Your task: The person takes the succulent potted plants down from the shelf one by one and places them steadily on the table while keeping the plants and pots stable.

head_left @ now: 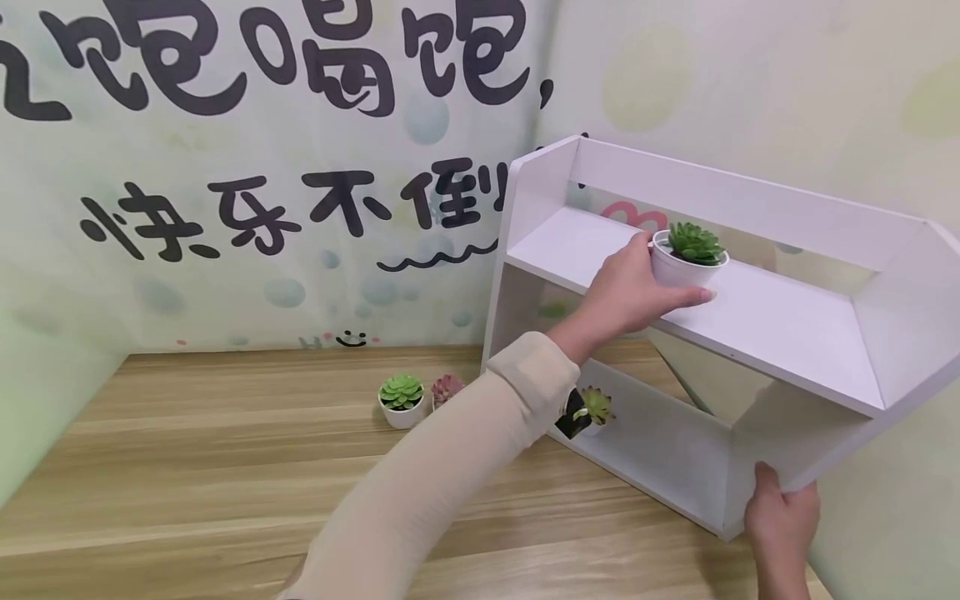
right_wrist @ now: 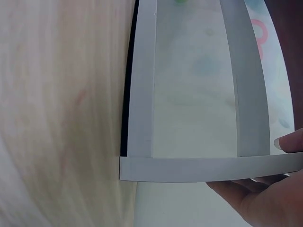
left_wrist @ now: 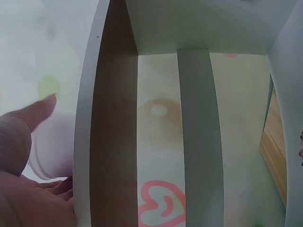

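Now, wood-grain table below, printed backdrop behind, and the left hand grips the potted succulent at the upper shelf, which stretches on rightward. The right hand clasps the white rack by its side edge.

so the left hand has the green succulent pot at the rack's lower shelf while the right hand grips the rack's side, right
Wrong shelf: the head view shows the left hand with the green succulent pot at the upper shelf. The right hand does grip the rack's side.
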Motion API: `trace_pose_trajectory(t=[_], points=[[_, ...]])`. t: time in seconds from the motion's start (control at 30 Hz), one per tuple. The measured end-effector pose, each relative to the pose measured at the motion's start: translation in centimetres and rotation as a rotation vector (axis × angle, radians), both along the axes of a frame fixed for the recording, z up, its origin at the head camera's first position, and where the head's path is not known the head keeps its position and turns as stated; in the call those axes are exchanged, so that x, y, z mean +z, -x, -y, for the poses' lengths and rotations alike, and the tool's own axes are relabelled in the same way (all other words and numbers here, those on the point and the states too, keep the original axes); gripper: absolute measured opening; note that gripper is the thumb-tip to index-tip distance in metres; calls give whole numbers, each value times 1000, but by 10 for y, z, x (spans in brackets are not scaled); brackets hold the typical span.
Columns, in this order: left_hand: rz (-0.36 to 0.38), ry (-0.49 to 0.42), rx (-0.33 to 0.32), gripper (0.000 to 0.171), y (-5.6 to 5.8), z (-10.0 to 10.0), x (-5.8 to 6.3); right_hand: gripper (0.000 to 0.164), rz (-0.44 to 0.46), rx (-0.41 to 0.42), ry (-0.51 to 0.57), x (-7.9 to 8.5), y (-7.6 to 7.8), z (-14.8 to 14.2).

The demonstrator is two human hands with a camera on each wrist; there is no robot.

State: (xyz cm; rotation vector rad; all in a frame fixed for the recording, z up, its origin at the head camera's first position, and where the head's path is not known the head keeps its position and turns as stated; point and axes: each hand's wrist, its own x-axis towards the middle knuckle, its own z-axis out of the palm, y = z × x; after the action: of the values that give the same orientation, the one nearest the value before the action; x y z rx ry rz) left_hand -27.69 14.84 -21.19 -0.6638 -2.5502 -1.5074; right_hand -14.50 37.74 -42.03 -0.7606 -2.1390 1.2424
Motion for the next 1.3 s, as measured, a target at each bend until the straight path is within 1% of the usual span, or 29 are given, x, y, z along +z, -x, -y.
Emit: trace_pose_trajectory(t=[0.13, 0.17, 0.23, 0.4, 0.53, 0.63, 0.7, 0.87, 0.97, 1.03, 1.1, 1.3], points=[[-37, 50, 27, 75, -1, -2, -1, 47, 4, -8, -1, 0, 0, 1], [-43, 51, 28, 72, -1, -1, -2, 47, 5, -9, -3, 0, 0, 1], [-50, 37, 19, 63, -2, 0, -3, 46, 6, -12, -9, 0, 0, 1], [-64, -26, -14, 50, -3, 5, -6, 47, 13, -9, -14, -1, 0, -1], [-89, -40, -20, 45, -3, 11, -7, 48, 19, -5, -10, -2, 0, -2], [-106, -45, -14, 46, -5, 15, -8, 48, 24, -1, -2, -2, 0, -2], [-126, -67, -21, 46, -7, 20, -10, 48, 20, -2, 0, -2, -1, -2], [-182, -151, -13, 46, -14, 38, -15, 48, 29, 3, -5, 0, 0, 0], [-190, -221, -6, 49, -20, 50, -17, 48, 42, 1, -4, 1, 0, 0], [-182, -264, -9, 52, -24, 57, -18, 48, 44, -12, 0, 2, 0, 0], [-178, -285, -15, 54, -28, 65, -19, 48, 37, -19, 1, 1, -1, -1], [-187, -262, 4, 58, -36, 91, -20, 48, 25, -18, 8, 0, -1, 1]])
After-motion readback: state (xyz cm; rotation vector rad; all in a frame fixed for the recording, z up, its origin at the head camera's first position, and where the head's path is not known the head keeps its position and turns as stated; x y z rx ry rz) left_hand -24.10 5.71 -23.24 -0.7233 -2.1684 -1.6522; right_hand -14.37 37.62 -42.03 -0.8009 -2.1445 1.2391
